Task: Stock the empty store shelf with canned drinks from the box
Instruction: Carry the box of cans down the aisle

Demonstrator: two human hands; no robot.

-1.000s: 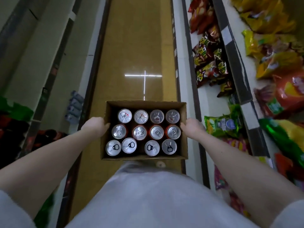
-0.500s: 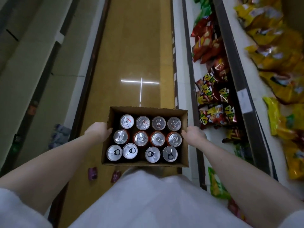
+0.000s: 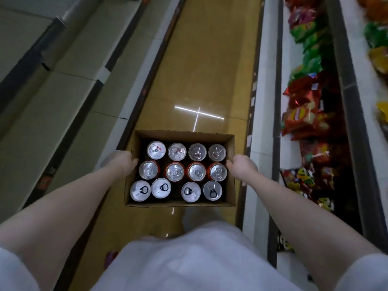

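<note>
I carry an open cardboard box in front of my waist, above the aisle floor. Inside stand several canned drinks in three rows, silver tops up, some with orange sides. My left hand grips the box's left wall and my right hand grips its right wall. Bare pale shelves run along the left side of the aisle.
A narrow yellow-brown aisle floor stretches ahead, with a bright cross-shaped light reflection just past the box. Shelves on the right hold many snack bags. A small pink object lies on the floor near my feet.
I have moved forward along the aisle with the box; the shelves slid past, and the stocked items on the left gave way to bare shelves. My grip on the box is unchanged.
</note>
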